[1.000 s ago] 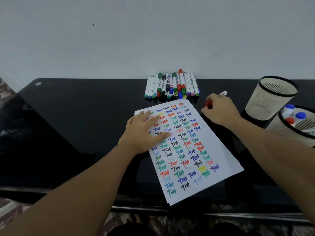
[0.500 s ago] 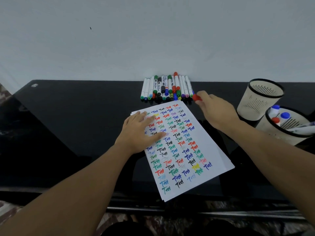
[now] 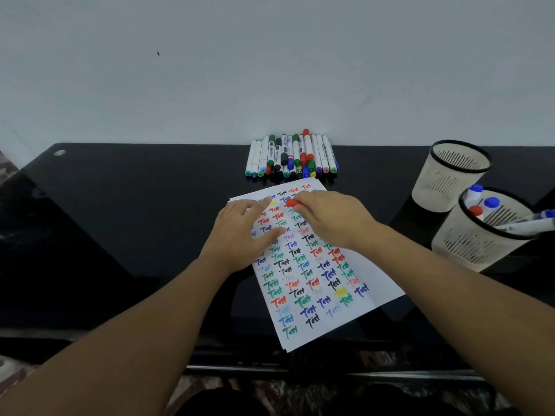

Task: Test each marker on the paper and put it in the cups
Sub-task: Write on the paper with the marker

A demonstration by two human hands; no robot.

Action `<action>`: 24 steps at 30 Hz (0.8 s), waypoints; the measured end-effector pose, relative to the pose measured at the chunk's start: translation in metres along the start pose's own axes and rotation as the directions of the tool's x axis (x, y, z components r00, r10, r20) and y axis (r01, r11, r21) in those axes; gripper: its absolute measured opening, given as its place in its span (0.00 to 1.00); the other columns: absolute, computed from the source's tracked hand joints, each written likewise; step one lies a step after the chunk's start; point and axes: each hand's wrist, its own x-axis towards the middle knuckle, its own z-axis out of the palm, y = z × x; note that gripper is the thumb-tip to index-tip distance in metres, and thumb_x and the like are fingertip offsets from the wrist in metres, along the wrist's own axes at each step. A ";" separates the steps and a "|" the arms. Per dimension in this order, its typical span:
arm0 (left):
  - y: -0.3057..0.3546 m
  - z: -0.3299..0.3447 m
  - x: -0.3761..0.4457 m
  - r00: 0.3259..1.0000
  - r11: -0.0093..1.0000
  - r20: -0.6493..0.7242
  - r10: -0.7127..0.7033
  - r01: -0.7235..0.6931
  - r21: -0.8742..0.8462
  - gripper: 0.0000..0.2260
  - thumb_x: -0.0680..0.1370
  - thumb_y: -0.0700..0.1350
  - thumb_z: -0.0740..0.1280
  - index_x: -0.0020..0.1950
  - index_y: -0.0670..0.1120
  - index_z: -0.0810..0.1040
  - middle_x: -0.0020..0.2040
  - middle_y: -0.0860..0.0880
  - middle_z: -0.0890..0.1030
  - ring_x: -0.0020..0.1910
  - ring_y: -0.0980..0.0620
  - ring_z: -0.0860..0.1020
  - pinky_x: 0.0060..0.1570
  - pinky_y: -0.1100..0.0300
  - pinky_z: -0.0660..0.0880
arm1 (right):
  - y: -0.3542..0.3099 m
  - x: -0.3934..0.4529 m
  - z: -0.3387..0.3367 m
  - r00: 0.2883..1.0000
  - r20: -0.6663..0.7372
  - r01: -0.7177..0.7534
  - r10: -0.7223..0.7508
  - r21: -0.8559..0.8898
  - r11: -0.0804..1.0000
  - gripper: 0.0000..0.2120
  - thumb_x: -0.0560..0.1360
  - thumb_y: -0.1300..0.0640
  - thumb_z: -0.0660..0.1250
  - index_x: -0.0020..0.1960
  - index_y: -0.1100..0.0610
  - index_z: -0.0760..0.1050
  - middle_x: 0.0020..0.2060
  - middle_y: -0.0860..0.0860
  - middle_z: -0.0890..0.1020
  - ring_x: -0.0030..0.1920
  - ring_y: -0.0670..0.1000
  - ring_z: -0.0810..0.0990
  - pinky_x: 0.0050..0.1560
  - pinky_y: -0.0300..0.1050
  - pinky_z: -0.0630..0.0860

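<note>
The right hand has its fingers curled round a red-capped marker above the paper; the left hand lies flat there; judged light, rigid, smooth; best pinched mid-barrel.

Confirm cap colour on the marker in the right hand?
Red. The marker shows its cap at the right hand's fingertips, over the paper, in the head view.
</note>
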 end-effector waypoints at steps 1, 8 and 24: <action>0.000 0.001 0.000 1.000 1.000 -0.010 0.010 -0.010 0.003 0.34 0.78 0.69 0.63 0.80 0.55 0.65 0.69 0.53 0.73 0.69 0.54 0.66 0.69 0.53 0.62 | -0.002 0.000 0.000 1.000 0.018 0.014 -0.013 -0.043 0.999 0.21 0.87 0.41 0.48 0.73 0.46 0.69 0.59 0.47 0.82 0.54 0.51 0.81 0.47 0.51 0.80; -0.003 0.003 -0.003 0.986 0.991 -0.097 0.136 -0.134 0.020 0.27 0.82 0.62 0.60 0.79 0.54 0.67 0.62 0.51 0.78 0.62 0.52 0.71 0.63 0.50 0.71 | -0.012 -0.003 0.007 0.998 0.070 0.016 -0.005 -0.155 0.988 0.22 0.86 0.36 0.44 0.70 0.42 0.69 0.45 0.45 0.81 0.43 0.50 0.80 0.33 0.46 0.72; -0.003 0.001 -0.005 0.979 0.987 -0.119 0.162 -0.160 0.027 0.14 0.83 0.49 0.65 0.67 0.46 0.78 0.58 0.50 0.80 0.60 0.50 0.73 0.59 0.50 0.74 | -0.019 -0.009 0.004 0.997 0.017 -0.079 0.077 0.166 0.983 0.11 0.85 0.50 0.57 0.66 0.50 0.61 0.40 0.48 0.77 0.35 0.50 0.76 0.34 0.49 0.72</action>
